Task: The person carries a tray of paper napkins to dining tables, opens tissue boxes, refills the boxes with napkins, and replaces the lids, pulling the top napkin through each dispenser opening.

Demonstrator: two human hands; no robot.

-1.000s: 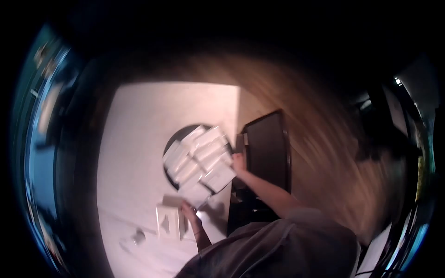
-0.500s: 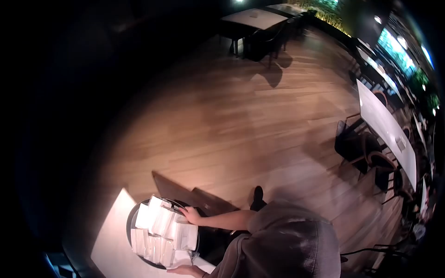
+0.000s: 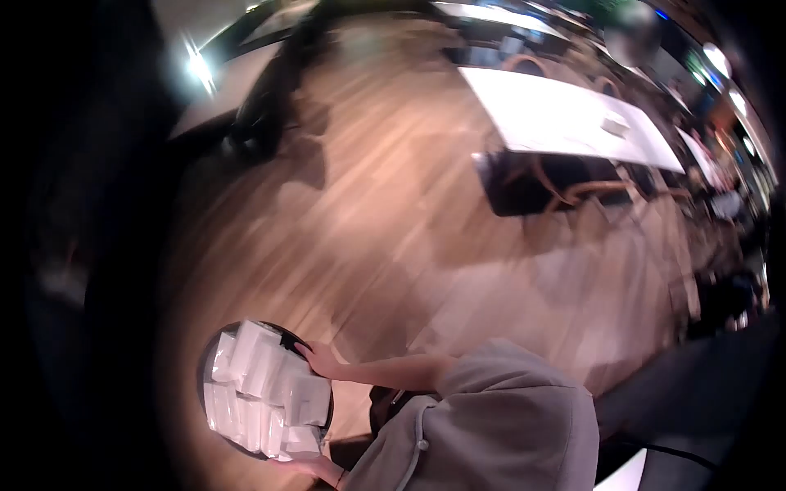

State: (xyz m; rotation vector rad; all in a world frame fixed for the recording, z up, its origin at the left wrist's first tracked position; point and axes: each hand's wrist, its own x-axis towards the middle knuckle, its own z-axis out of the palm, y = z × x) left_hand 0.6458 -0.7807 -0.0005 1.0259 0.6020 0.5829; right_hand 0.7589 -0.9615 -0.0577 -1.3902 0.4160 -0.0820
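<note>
A round dark tray (image 3: pixel 202 396) is held up over the wooden floor at the lower left of the view. Several flat white packets in clear plastic (image 3: pixel 264 369) lie piled on it, side by side and partly overlapping. At the tray's upper right rim, my right hand (image 3: pixel 322 358) grips it with the thumb over the edge; the other fingers are hidden. My left hand (image 3: pixel 304 465) holds the lower rim, its fingers partly hidden by the tray and packets.
A white-topped table (image 3: pixel 565 114) with a small white box (image 3: pixel 614 124) and wooden chairs (image 3: pixel 602 190) stands ahead at the upper right. Another table (image 3: pixel 233 86) is at the upper left. Wooden floor (image 3: pixel 385 221) runs between them. Motion blurs the surroundings.
The tray has moved off the white table beneath it and is now over the floor, both hands still on it. My view has swung round, bringing the upper right table closer.
</note>
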